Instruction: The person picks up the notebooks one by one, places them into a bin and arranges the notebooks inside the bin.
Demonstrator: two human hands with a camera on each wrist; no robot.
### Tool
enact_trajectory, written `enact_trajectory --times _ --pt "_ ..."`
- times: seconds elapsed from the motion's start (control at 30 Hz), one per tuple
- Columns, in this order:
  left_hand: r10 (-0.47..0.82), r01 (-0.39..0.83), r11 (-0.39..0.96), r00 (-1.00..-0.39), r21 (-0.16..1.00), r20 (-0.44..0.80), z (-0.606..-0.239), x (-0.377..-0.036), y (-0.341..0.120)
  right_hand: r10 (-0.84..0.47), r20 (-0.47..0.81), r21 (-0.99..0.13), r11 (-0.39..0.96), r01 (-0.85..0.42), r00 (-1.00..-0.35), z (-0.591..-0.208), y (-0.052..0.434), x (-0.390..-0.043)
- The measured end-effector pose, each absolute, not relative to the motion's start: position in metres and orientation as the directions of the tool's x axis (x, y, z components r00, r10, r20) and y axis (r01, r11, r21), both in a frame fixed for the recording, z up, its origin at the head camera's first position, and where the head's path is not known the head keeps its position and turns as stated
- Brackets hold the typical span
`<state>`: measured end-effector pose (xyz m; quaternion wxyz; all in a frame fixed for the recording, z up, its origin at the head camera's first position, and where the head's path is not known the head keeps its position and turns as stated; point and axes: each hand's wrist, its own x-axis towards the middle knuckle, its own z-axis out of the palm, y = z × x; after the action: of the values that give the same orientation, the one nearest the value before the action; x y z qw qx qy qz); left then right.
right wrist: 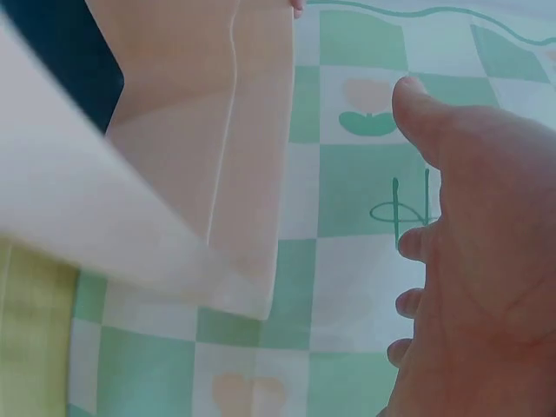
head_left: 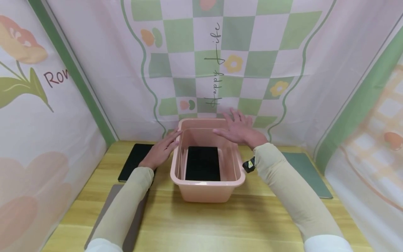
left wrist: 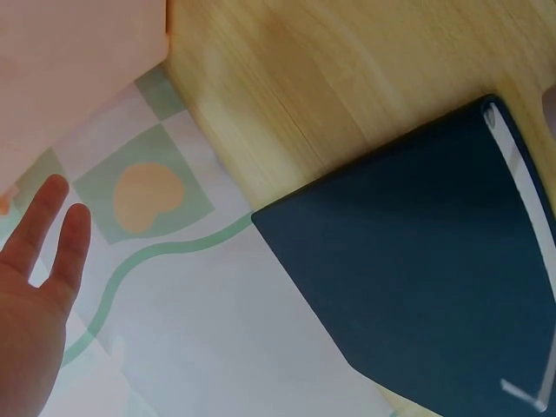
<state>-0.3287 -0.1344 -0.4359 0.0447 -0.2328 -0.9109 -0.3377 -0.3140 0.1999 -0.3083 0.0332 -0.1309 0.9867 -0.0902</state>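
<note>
A pink plastic bin [head_left: 206, 192] stands on the wooden table. Flat on its floor lies a black notebook [head_left: 203, 163], whose dark corner also shows in the right wrist view. My left hand [head_left: 161, 149] is at the bin's left rim, fingers extended, with the fingertips right at the edge. Over the far right corner of the bin, my right hand [head_left: 239, 130] is raised with fingers spread and nothing in it. In the right wrist view that hand [right wrist: 486, 252] appears apart from the bin wall [right wrist: 200, 174].
Left of the bin lies another black notebook [head_left: 135, 161], partly beneath my left hand and sleeve. A brown-grey notebook [head_left: 108, 206] is nearer, mostly under the left forearm. A green notebook [head_left: 306, 173] lies at the right. Printed curtain [head_left: 245, 80] hangs behind the table.
</note>
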Motion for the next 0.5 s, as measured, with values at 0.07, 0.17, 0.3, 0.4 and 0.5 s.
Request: enact_trajectory --times 0.07,0.17,0.3,0.4,0.5 --pt "0.395 0.457 0.662 -0.886 0.593 0.242 -0.436 -0.328 -0.134 -0.264 -0.037 -0.181 0.950 -0.253 -0.964 -0.308 0.203 -0.313" --pt "0.391 0.456 0.664 -0.887 0.592 0.245 -0.435 -0.327 -0.134 -0.262 -0.027 -0.182 0.950 -0.253 -0.965 -0.309 0.208 -0.312" --pt "0.390 0.456 0.662 -0.887 0.595 0.246 -0.435 -0.326 -0.134 -0.263 -0.019 -0.208 0.945 -0.254 -0.965 -0.313 0.215 -0.311" --pt "0.391 0.457 0.661 -0.887 0.595 0.247 -0.435 -0.326 -0.134 -0.275 -0.010 -0.230 0.936 -0.266 -0.961 -0.317 0.219 -0.311" --pt "0.392 0.457 0.663 -0.887 0.593 0.245 -0.435 -0.326 -0.134 -0.282 0.006 -0.228 0.933 -0.276 -0.959 -0.319 0.223 -0.310"
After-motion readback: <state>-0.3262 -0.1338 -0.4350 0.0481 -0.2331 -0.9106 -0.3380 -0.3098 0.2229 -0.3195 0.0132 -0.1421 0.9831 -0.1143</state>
